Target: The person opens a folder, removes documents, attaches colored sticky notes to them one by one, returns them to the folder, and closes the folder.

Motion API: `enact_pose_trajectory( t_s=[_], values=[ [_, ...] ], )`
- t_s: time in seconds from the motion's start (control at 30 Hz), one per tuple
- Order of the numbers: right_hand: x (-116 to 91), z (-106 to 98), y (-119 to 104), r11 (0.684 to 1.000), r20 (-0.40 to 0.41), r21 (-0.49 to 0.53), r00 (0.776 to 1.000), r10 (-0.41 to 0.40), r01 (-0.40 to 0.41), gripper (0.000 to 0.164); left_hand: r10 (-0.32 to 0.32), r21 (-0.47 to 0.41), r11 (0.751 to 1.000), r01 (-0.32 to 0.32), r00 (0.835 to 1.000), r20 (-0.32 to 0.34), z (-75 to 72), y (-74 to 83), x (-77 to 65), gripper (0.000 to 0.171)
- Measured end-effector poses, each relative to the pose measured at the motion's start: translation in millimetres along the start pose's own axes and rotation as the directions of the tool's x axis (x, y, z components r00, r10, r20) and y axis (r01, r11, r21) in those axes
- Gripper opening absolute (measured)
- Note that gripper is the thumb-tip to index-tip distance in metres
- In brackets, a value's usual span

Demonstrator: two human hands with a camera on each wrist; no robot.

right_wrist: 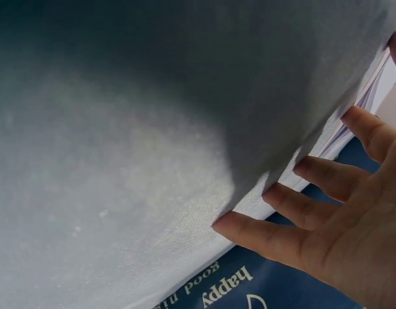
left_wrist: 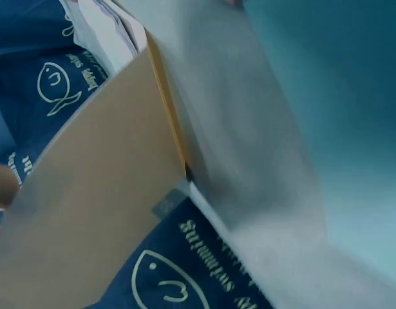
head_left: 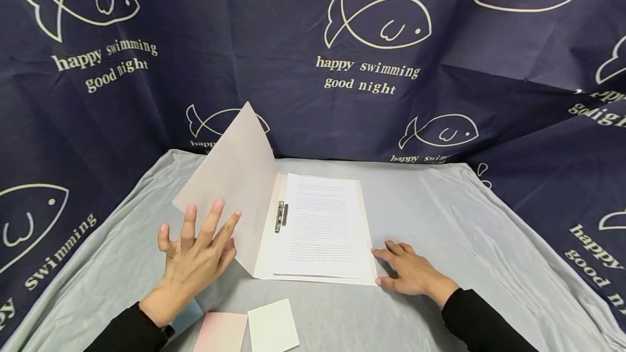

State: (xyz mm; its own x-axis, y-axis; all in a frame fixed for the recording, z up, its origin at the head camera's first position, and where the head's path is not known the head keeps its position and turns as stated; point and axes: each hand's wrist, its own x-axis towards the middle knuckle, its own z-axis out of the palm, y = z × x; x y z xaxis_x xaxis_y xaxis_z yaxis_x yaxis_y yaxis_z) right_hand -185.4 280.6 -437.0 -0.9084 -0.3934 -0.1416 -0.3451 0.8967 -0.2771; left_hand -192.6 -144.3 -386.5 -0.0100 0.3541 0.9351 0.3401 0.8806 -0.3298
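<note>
A pale file folder [head_left: 369, 265] lies spread on the table, with its front cover [head_left: 239, 178] raised at a slant on the left. Printed sheets [head_left: 323, 221] rest on its right side, beside a metal clip [head_left: 280, 216] along the spine. My left hand [head_left: 198, 254] is at the cover's lower part, fingers spread and overlapping it in the head view. One of its fingers [left_wrist: 1, 187] shows at the cover's edge in the left wrist view. At the folder's lower right edge, my right hand [head_left: 411, 270] rests with fingers extended, its fingertips [right_wrist: 226, 222] on the cloth.
Near the front edge lie a pink square pad [head_left: 222, 330], a pale cream one [head_left: 274, 322] and a blue one [head_left: 186, 316], the last partly behind the left wrist. Grey cloth [head_left: 415, 205] covers the table. A dark blue fish-print curtain [head_left: 293, 69] hangs behind and at the sides.
</note>
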Motion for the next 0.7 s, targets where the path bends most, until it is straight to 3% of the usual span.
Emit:
enact_pose_trajectory(
  t_s=[0.17,0.53,0.63,0.7],
  values=[
    [-0.3,0.4,0.9,1.0,-0.004,-0.006,1.0,-0.002,0.002,0.067,0.003,-0.018,1.0,-0.001,0.997,0.078,-1.9,-3.9,-0.2,0.039],
    [-0.4,-0.1,0.8,1.0,-0.01,-0.002,1.0,-0.005,0.005,0.067,-0.051,-0.011,0.999,0.053,0.99,0.13,-2.3,-4.6,-6.5,0.043],
    [-0.6,-0.4,-0.1,1.0,-0.008,0.003,1.0,-0.006,0.006,0.067,-0.089,-0.005,0.996,0.092,0.976,0.197,-7.2,-5.7,-11.2,0.046],
    [-0.9,-0.4,-0.3,1.0,-0.008,-0.001,1.0,-0.004,0.004,0.067,-0.114,-0.006,0.993,0.12,0.958,0.262,-11.7,-6.7,-14.6,0.048]
  ],
)
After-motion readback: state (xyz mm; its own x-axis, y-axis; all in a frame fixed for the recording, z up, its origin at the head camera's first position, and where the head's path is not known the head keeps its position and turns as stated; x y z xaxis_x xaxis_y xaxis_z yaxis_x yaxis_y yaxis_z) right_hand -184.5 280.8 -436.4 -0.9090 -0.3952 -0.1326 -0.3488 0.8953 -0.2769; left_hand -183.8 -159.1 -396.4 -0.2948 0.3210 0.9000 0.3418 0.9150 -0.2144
